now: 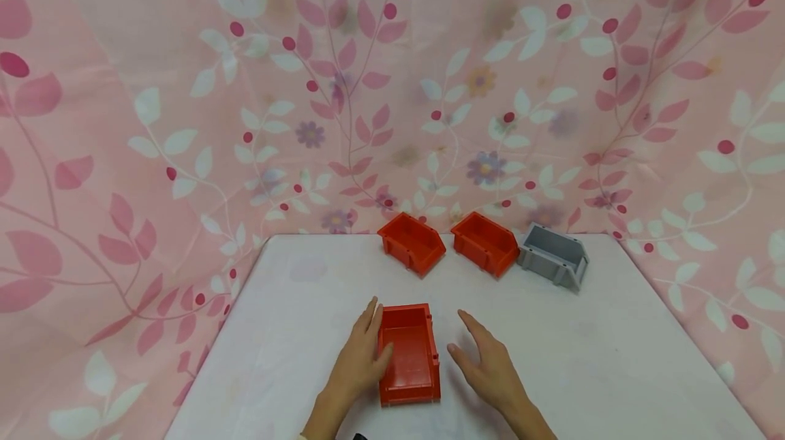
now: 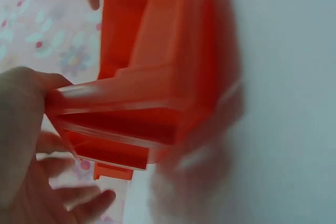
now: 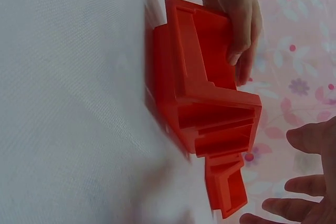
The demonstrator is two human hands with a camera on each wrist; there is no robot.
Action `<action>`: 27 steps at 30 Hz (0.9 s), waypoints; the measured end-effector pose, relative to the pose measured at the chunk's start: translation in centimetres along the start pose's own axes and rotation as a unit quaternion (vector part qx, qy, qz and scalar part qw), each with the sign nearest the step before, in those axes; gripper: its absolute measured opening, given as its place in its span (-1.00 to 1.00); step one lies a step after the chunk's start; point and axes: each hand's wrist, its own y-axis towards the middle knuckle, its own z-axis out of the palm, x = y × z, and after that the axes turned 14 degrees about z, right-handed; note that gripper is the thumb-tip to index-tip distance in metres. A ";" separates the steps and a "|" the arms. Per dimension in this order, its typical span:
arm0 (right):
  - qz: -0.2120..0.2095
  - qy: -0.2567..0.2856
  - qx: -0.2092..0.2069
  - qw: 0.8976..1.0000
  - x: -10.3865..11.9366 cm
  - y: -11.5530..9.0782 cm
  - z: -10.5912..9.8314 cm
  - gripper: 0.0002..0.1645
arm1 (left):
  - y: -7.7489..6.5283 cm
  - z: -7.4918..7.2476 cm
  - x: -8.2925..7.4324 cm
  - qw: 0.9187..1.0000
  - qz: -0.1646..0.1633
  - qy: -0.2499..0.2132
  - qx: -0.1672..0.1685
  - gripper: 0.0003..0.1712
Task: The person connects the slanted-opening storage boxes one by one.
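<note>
A red plastic storage bin (image 1: 409,358) sits on the white table, its inside bare in the head view. My left hand (image 1: 358,358) holds the bin's left wall, thumb over the rim and fingers along the outer side. The right wrist view shows that left hand (image 3: 239,19) at the rim too. To the right of the bin, my right hand (image 1: 490,368) is apart from it, fingers extended and holding nothing. In the left wrist view the bin (image 2: 157,51) fills the middle.
At the back of the white table (image 1: 294,331) stand a red bin (image 1: 412,244), another red bin (image 1: 484,244) and a grey bin (image 1: 553,255), in a row. Behind them hangs a pink leaf-patterned curtain (image 1: 380,140), which also runs along both sides.
</note>
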 end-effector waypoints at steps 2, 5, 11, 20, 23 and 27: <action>0.000 0.001 0.001 1.000 0.1 0.1 0.0 -0.14 | -0.4 0.2 0.1 1.000 0.023 -0.012 0.006 -0.19; -0.004 0.003 0.000 1.000 0.2 0.1 0.1 -0.14 | -0.8 0.5 0.3 0.999 0.037 -0.038 0.010 -0.21; -0.020 0.001 -0.002 1.000 0.3 0.4 0.0 -0.16 | -1.1 0.5 0.2 0.997 0.029 -0.067 0.015 -0.21; -0.065 -0.011 -0.011 0.998 1.1 2.5 -0.5 -0.17 | -1.7 0.9 0.3 0.996 0.015 -0.091 0.008 -0.27; -0.087 -0.012 -0.014 0.996 1.4 3.6 -0.8 -0.18 | -1.7 1.1 0.3 0.996 0.013 -0.093 0.002 -0.27; -0.107 -0.011 -0.023 0.994 1.8 5.3 -1.2 -0.18 | -1.7 1.3 0.4 0.996 0.020 -0.086 -0.004 -0.27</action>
